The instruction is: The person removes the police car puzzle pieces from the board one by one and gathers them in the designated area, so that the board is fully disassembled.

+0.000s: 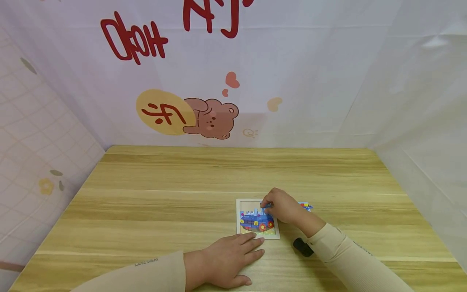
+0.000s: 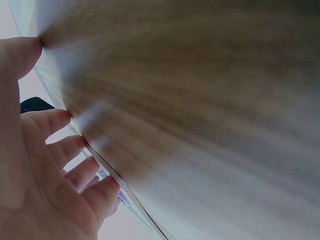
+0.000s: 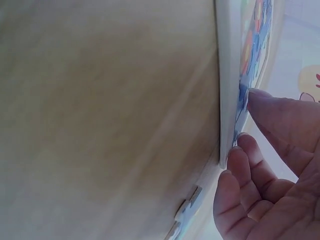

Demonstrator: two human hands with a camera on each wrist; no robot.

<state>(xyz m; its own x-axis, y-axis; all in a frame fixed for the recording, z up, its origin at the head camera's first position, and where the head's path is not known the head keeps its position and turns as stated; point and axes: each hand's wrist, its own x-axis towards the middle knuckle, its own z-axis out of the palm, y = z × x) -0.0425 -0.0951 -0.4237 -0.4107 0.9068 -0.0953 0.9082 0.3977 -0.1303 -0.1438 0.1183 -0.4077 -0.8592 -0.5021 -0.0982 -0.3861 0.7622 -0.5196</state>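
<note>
A white-framed jigsaw puzzle (image 1: 251,221) with a blue cartoon vehicle picture lies on the wooden table. Its upper left part shows bare tan backing. My right hand (image 1: 286,207) is over the upper right corner, thumb and fingers pinching a blue puzzle piece (image 1: 267,205) there. The right wrist view has the thumb (image 3: 280,112) at the picture's surface and the other fingers curled by the frame's edge (image 3: 229,85). Spread flat, my left hand (image 1: 231,257) rests its fingertips on the frame's lower edge and the table in front of it.
More loose puzzle pieces (image 1: 306,206) lie right of the frame, partly hidden behind my right hand; the right wrist view catches a piece edge (image 3: 185,210) too. A small black object (image 1: 303,247) sits by the right sleeve. A printed cloth wall (image 1: 310,81) stands behind the table.
</note>
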